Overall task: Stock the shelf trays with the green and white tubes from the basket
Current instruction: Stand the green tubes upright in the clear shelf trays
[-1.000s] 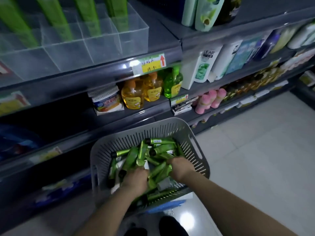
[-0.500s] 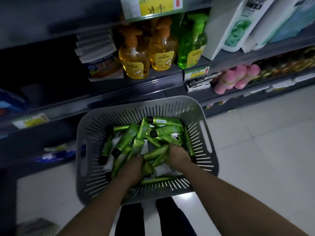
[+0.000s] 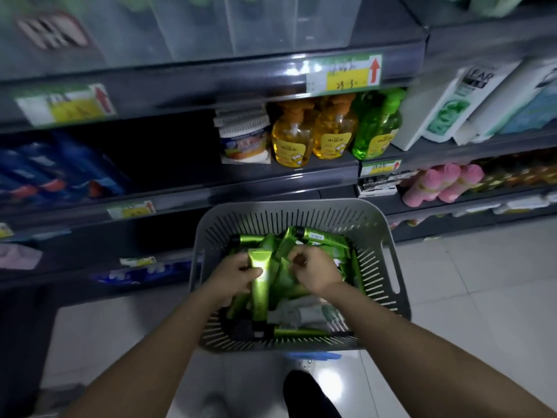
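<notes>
A grey slotted basket (image 3: 388, 242) stands in front of the shelves and holds several green tubes (image 3: 319, 236) and a few white ones (image 3: 304, 313). My left hand (image 3: 233, 276) grips one green tube (image 3: 259, 285), lifted upright above the pile with its black cap down. My right hand (image 3: 313, 273) is over the pile with fingers curled round more green tubes. Clear shelf trays (image 3: 262, 28) sit on the top shelf, blurred.
Yellow soap bottles (image 3: 313, 131) and a green bottle (image 3: 378, 125) stand on the middle shelf behind the basket. White refill packs (image 3: 446, 110) and pink bottles (image 3: 443, 184) are to the right. Tiled floor (image 3: 467, 297) lies right of the basket. A dark shoe (image 3: 304, 393) is below.
Both hands rose out of the pile; my left hand now lifts a green tube. The view tilted up, bringing the top shelf back into sight.
</notes>
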Demonstrator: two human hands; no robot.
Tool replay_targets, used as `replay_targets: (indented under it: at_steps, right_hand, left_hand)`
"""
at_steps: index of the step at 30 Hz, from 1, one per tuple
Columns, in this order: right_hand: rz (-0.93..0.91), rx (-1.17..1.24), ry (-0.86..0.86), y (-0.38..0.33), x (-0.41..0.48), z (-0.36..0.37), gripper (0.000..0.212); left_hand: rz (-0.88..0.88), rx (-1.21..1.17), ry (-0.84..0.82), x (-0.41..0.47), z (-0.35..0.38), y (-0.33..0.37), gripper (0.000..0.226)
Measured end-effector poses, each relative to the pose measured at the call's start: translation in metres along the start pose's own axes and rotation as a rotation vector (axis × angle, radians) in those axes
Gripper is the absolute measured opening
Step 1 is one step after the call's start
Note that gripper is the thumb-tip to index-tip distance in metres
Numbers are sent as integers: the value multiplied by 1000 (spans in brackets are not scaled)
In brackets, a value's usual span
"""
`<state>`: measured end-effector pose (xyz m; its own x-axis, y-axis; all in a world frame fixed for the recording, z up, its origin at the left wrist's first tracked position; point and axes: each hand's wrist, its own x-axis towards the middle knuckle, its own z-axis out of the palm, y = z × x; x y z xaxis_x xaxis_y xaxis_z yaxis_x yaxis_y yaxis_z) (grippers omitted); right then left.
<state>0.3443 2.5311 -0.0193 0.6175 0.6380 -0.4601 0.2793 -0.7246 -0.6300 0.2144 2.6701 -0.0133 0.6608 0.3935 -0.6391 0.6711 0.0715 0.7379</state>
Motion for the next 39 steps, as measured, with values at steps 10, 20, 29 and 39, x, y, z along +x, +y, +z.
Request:
replay_targets:
  at_steps: [10, 20, 29, 39]
  right_hand:
    - [-269, 90, 296, -137, -48, -12, 4]
    - [-544, 169, 341, -281, -106, 19, 28]
    - [-780, 138, 308, -386, -122, 2, 28]
    - [-968, 113, 362, -483, -117, -24, 13]
  left_hand:
    - [233, -118, 137, -96, -115, 30, 8]
    - [460, -99, 301, -211, -235, 43, 4]
    - [582, -150, 509, -259, -306, 82, 6]
    - [748, -136, 677, -283, -376, 141, 10]
